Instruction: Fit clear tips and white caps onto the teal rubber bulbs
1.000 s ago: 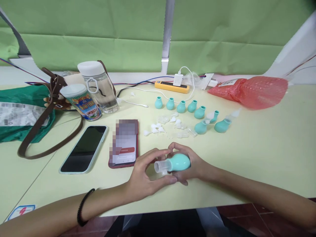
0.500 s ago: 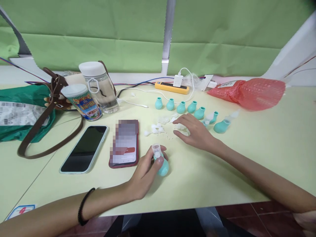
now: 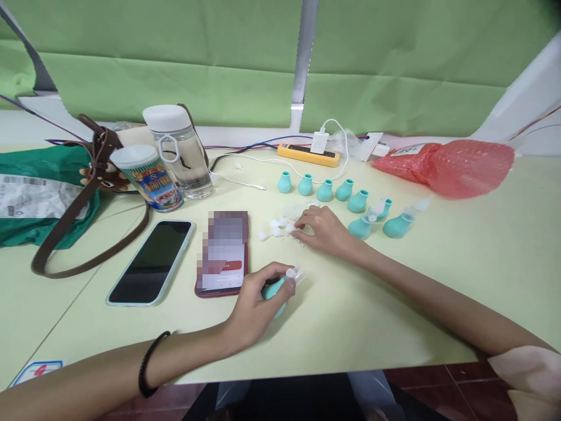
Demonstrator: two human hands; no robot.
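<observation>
My left hand (image 3: 258, 301) is wrapped round a teal rubber bulb (image 3: 272, 290) with a clear plastic collar (image 3: 293, 273) on its neck, tilted to the right just above the pale table (image 3: 460, 263). My right hand (image 3: 323, 231) reaches over a scatter of small white and clear plastic tips (image 3: 276, 227), its fingertips pinched down among them; what they grip is too small to name. Behind it a row of several more teal bulbs (image 3: 325, 190) stands on the table, and two at the right (image 3: 397, 225) have clear tips fitted.
Two phones lie left of my hands: a red one (image 3: 223, 254) with its screen lit and a dark one (image 3: 151, 263). Farther left stand a printed cup (image 3: 146, 177), a water bottle (image 3: 179, 151), a brown strap and a green bag (image 3: 39, 193). A yellow power strip (image 3: 307, 155) and red plastic bag (image 3: 447, 166) lie at the back.
My right hand let go of the bulb and reached forward, then left, to the loose tips. My left hand kept the bulb and tilted it from upright to lying rightward.
</observation>
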